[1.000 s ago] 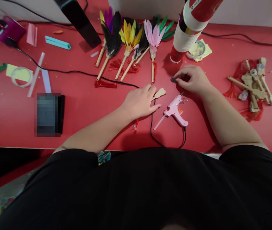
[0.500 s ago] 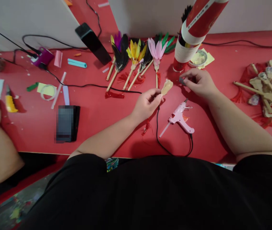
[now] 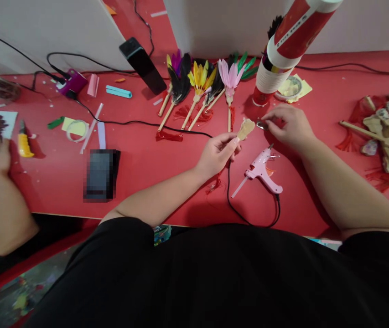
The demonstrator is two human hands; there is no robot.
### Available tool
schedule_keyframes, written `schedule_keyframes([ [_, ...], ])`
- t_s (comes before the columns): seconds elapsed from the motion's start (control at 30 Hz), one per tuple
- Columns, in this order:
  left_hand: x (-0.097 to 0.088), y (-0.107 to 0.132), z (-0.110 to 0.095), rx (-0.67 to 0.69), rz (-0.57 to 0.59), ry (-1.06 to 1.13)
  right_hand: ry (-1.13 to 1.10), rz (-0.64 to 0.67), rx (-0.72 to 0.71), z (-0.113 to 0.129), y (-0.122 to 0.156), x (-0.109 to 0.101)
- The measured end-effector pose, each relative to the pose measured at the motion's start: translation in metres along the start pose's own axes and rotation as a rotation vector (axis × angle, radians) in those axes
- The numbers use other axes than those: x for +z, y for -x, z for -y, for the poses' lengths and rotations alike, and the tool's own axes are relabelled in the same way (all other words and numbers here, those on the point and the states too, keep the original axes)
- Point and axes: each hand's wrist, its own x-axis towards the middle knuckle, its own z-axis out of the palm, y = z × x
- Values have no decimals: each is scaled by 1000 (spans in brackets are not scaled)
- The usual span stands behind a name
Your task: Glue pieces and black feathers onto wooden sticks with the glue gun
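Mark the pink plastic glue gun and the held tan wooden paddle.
Pink plastic glue gun (image 3: pixel 260 167), head view: on its body.
Held tan wooden paddle (image 3: pixel 246 128), head view: on its wide end.

Head cam only, 1st-person POV, facing fwd + down over shirt (image 3: pixel 235 278) at red table (image 3: pixel 146 159); wide shot, close range, L hand (image 3: pixel 216 157) + R hand (image 3: pixel 290 125) upper mid-frame.

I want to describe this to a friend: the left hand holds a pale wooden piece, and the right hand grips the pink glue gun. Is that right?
Not quite: the right hand holds a small dark piece, while the pink glue gun lies on the red table, as the head view shows. The left hand does hold a pale wooden piece.
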Motion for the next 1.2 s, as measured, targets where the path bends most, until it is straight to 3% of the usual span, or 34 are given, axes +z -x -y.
schedule_keyframes([
  [0.13,-1,-3,3,15,0,-13,-90,-66,93,8,4,-8],
  [0.23,-4,-9,5,-11,-45,-22,-171,-76,196,24,25,-25],
  [0.3,-6,-13,5,-36,-60,-19,-176,32,207,41,49,-38],
  [0.4,-6,-17,4,-74,-57,-30,-141,391,207,77,90,-46],
  [0.43,-6,-18,3,-81,-57,-37,-45,453,231,88,102,-43],
  [0.53,-3,-18,-2,-90,-69,-58,272,388,287,114,127,-23],
  [0.63,0,-17,-6,-101,-78,-78,362,356,281,119,133,-4],
  [0.77,-1,-17,-8,-109,-91,-69,334,296,221,102,128,-14],
  [0.87,-1,-16,-8,-101,-105,-17,186,203,141,85,125,-37],
  [0.97,4,-13,-9,-130,-103,47,-120,-50,119,75,121,-46],
  [1.03,8,-9,-11,-170,-89,79,-408,-232,134,75,118,-39],
  [1.1,13,-3,-11,-196,-62,90,-644,-325,180,79,113,-25],
  [1.2,16,8,-6,-181,19,74,-747,-288,277,85,107,-3],
])
